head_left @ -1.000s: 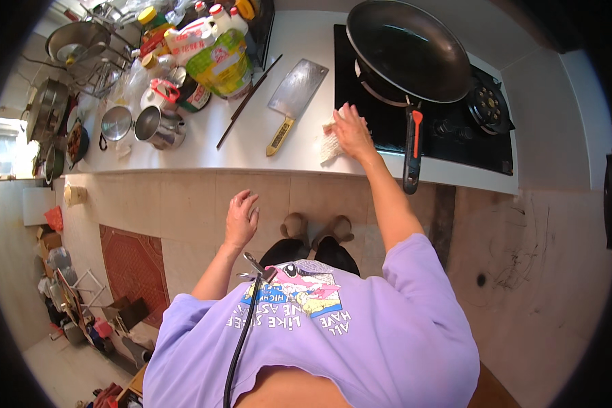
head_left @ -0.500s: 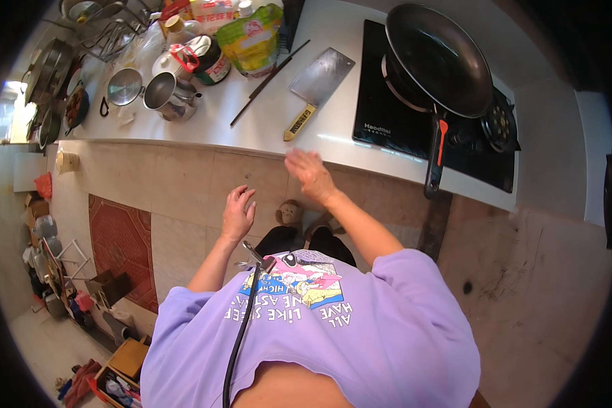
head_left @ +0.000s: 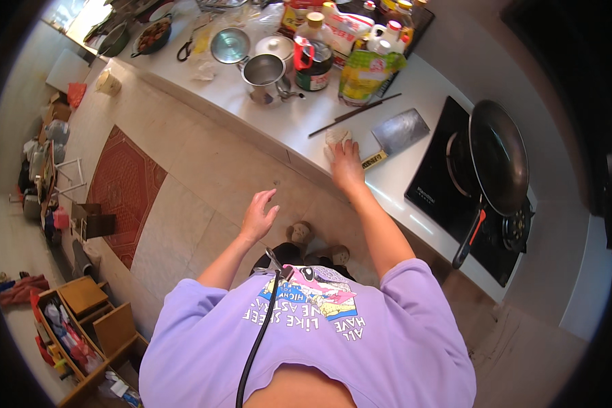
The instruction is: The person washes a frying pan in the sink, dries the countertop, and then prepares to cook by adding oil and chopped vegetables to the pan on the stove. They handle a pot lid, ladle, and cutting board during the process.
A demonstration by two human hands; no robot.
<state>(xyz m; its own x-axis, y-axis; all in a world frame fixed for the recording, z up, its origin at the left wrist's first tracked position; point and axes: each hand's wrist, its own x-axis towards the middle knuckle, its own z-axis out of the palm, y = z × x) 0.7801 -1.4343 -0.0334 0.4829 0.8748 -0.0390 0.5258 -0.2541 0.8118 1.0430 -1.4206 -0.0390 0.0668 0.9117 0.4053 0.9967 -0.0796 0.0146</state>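
Right hand [head_left: 347, 165] out over the counter [head_left: 285, 129], just left of the handle of the cleaver [head_left: 402, 130]. Its fingers lie extended across a pale, crumpled cloth [head_left: 336, 136], tips on the fabric; whether they pinch it or only press down, cannot tell. Cloth lies flat on the counter, left of the cleaver. Edge of this hand comes right up to the cleaver's handle end; contact there cannot be made out.

Left hand [head_left: 259, 216] well apart from the cleaver, to its near left, in the air over the floor. Fingers loosely bent and released, thumb apart, nothing in them.

Cleaver lies flat, blade toward the far right, yellowish handle toward the person. Dark sticks [head_left: 357, 112] lie slantwise to its far left, near end close to the cloth. Beyond the cleaver, farther left: a green and yellow bag [head_left: 367, 78], upright; then a dark bottle [head_left: 316, 64] with a red handle. Well left of the cleaver, a metal pot [head_left: 263, 71] with a spout, open at the top. Right of the cleaver, a black stove [head_left: 432, 183]; on it a dark wok [head_left: 508, 160], tilted, its long handle toward the person.
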